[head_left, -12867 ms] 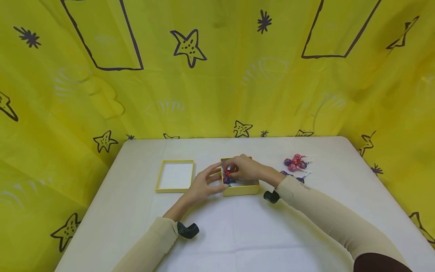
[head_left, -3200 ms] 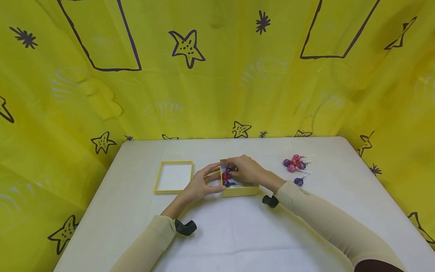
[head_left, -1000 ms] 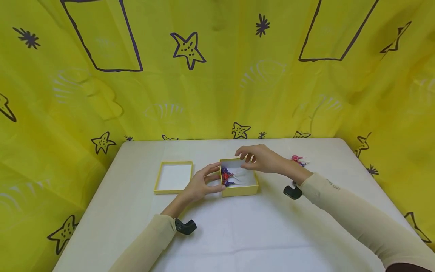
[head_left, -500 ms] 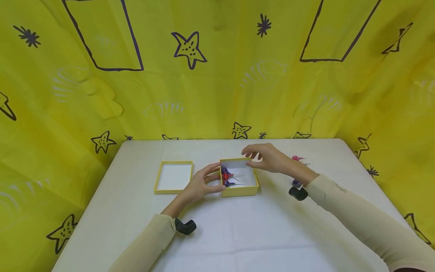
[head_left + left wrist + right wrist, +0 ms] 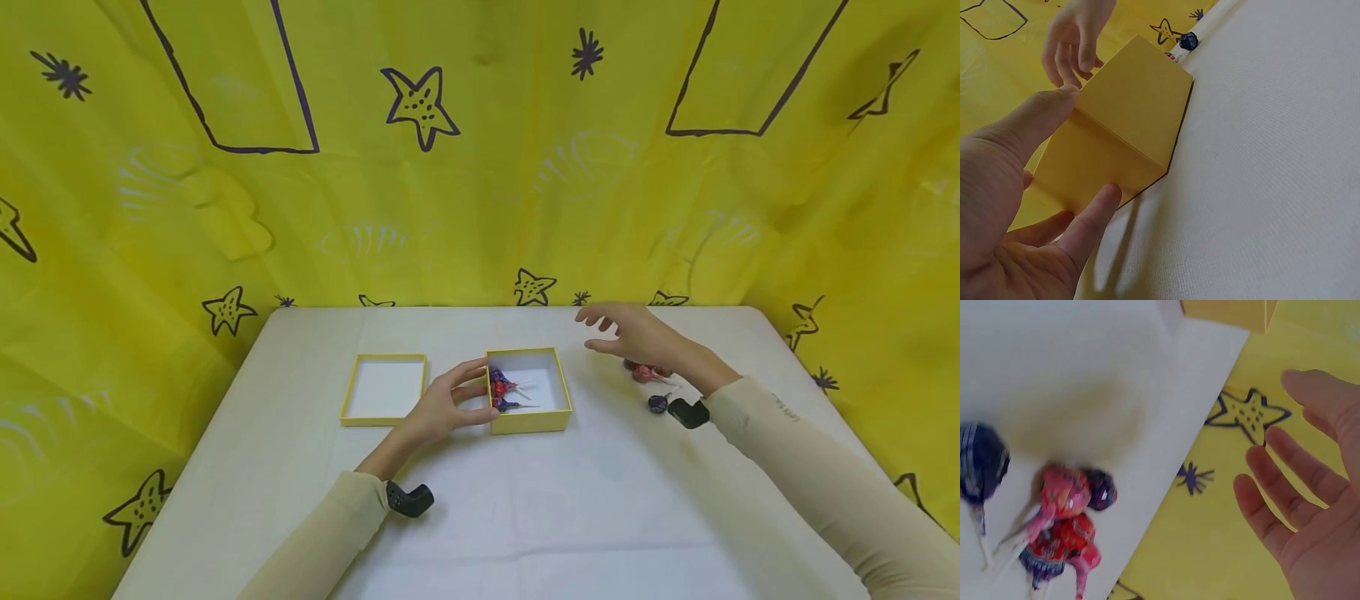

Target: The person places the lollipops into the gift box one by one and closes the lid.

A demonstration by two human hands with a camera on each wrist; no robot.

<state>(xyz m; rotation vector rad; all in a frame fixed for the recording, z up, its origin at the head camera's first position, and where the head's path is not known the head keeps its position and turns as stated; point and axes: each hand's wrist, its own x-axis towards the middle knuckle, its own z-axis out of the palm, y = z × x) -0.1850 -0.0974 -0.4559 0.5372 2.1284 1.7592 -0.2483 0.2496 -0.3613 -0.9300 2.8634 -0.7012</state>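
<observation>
An uncovered yellow box (image 5: pixel 529 423) with a white inside stands mid-table. Several red and purple lollipops (image 5: pixel 501 388) lie in it along the left wall, their sticks pointing right. My left hand (image 5: pixel 444 407) holds the box by its left end, thumb at the front corner (image 5: pixel 1069 94) and fingers against the left wall. To the right of the box, my right hand (image 5: pixel 637 337) hovers with fingers spread and nothing in them. Below and beyond it lies a pile of lollipops (image 5: pixel 1066 494), partly hidden by that hand in the head view. A single purple lollipop (image 5: pixel 657 404) lies nearer.
A shallow yellow-rimmed lid (image 5: pixel 386 390), white inside up, lies left of the box. White cloth covers the table (image 5: pixel 525 500), and a yellow patterned curtain (image 5: pixel 480 208) hangs behind its far edge. A dark camera is worn on each wrist.
Over the earlier frames the right hand put a purple lollipop into the box. It has since lifted out, moved right and spread its fingers. The left hand stays on the box.
</observation>
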